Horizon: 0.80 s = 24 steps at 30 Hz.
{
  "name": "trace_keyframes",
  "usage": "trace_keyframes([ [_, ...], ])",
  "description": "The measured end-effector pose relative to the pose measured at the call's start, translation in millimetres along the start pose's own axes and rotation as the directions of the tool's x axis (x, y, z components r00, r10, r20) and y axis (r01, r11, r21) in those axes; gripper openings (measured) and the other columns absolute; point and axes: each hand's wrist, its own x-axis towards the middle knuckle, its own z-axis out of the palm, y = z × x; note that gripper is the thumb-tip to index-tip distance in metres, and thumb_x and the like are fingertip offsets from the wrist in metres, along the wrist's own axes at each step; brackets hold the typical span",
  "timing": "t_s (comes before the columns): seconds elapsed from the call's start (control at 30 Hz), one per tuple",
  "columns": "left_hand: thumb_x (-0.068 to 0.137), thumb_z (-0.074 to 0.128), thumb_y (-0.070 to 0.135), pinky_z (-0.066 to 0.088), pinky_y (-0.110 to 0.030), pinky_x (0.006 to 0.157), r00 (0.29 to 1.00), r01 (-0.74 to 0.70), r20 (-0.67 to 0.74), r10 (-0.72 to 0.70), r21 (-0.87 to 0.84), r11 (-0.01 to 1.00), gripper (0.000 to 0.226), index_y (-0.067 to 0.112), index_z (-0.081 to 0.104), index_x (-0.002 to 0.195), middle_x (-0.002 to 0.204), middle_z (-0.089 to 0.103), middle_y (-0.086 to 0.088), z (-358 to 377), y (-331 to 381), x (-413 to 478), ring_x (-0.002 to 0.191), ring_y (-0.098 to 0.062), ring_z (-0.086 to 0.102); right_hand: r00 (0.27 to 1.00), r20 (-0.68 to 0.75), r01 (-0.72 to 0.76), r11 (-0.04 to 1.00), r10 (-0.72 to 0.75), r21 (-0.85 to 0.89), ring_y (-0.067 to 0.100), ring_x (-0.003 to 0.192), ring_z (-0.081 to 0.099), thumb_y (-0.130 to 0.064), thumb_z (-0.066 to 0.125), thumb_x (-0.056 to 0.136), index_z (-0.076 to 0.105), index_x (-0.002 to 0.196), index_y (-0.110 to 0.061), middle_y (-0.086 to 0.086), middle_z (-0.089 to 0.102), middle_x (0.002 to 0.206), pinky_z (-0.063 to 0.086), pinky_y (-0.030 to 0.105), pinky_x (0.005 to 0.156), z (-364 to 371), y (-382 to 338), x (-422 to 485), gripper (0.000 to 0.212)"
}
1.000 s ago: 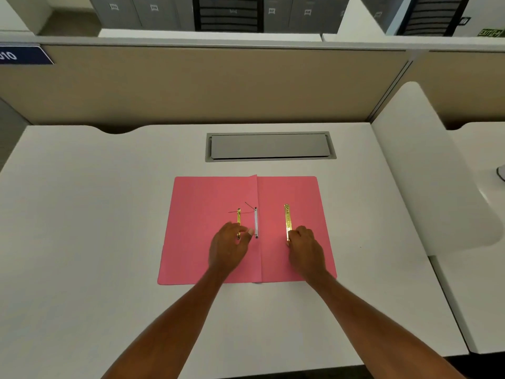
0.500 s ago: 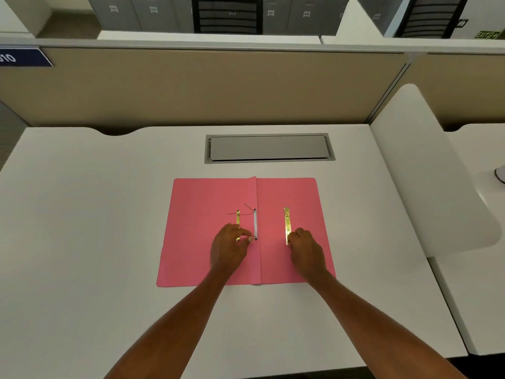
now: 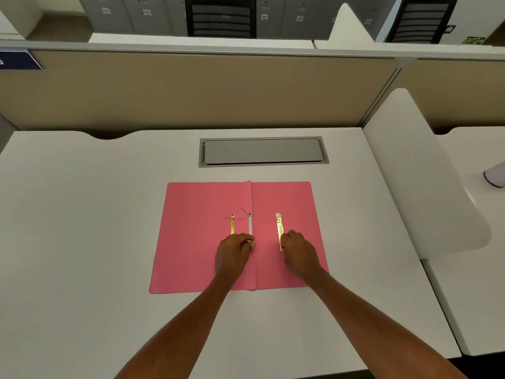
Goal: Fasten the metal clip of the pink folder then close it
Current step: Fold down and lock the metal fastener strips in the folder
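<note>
The pink folder (image 3: 191, 236) lies open and flat on the white desk. Near its spine sit a short gold clip strip (image 3: 232, 224) and a white strip (image 3: 250, 224) with thin dark prongs sticking out at their far ends. A longer gold clip bar (image 3: 279, 228) lies on the right flap. My left hand (image 3: 232, 255) has its fingers curled over the near ends of the gold and white strips. My right hand (image 3: 299, 251) pinches the near end of the gold clip bar, hiding that end.
A grey cable hatch (image 3: 263, 151) is set into the desk behind the folder. A beige partition (image 3: 191, 88) rises at the back. A white curved divider (image 3: 418, 187) stands to the right, with a white object (image 3: 496, 176) on the neighbouring desk.
Both hands stay almost where they were. The left fingertips have shifted slightly right toward the spine, over the white strip's near end.
</note>
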Motion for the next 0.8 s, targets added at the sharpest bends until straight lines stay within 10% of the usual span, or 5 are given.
trace_keyframes([
  [0.3, 0.093, 0.079, 0.011, 0.046, -0.008, 0.072, 0.986, 0.149, -0.038, -0.161, -0.219, 0.964, 0.057, 0.017, 0.060, 0.146, 0.082, 0.073, 0.004, 10, 3, -5, 0.074, -0.005, 0.067, 0.987, -0.001, -0.160, 0.970, 0.163, 0.185, 0.028, 0.098, 0.067, -0.014, 0.063, 0.102, 0.070, 0.108, -0.008, 0.009, 0.070, 0.106, 0.055, 0.037, 0.077, 0, -3, 1, 0.011],
  [0.8, 0.100, 0.069, 0.006, 0.051, -0.014, 0.080, 0.974, 0.178, -0.085, -0.209, -0.275, 0.945, 0.017, 0.008, 0.075, 0.116, 0.101, 0.082, -0.004, 12, 2, -9, 0.088, -0.016, 0.074, 0.950, -0.053, -0.296, 0.942, 0.307, 0.157, 0.024, 0.090, 0.074, -0.029, 0.064, 0.102, 0.072, 0.110, -0.009, 0.008, 0.075, 0.101, 0.062, 0.034, 0.075, -1, -23, 0, 0.023],
])
